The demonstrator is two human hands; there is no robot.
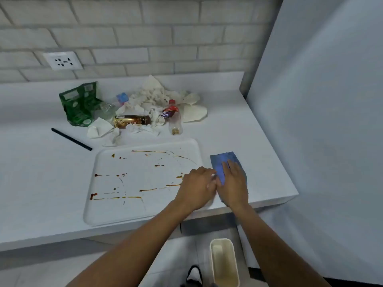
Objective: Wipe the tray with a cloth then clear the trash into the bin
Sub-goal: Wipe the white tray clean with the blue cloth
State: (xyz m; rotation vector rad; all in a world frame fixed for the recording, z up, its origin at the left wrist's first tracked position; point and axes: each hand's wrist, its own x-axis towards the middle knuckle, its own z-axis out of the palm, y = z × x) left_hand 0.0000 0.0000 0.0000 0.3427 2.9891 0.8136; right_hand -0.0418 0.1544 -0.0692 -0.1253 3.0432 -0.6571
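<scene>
Starting at the far left, a white wall socket (62, 61) sat in the brick wall above the white counter (31, 183), and below it a dark straw (71, 139) lay slanted on the countertop. Just to its right the trash was heaped near the wall: a crumpled green packet (79, 104), a crushed clear bottle (106, 109), a brown-and-gold wrapper (132, 121) lying on its side, wads of white tissue (151, 96), and a small bottle with a red cap (173, 117) (nearly empty, with some brownish residue at its base). Nearer the counter's front edge lay the white tray (132, 181), streaked and spotted with brown sauce across most of its surface. At the tray's right edge the left hand (196, 187) hovered over the rim, its fingers curled inward toward a corner of the blue cloth (222, 162); whether they actually pinched the fabric could not be told. The cloth lay folded on the counter just beside the tray, and the right hand (234, 183) pressed flat on top of it, fingers straight and close together. Below the counter edge, on the floor between the two forearms, stood a cream-coloured bin (224, 264), with a black-and-white shoe (193, 274) just to its left.
</scene>
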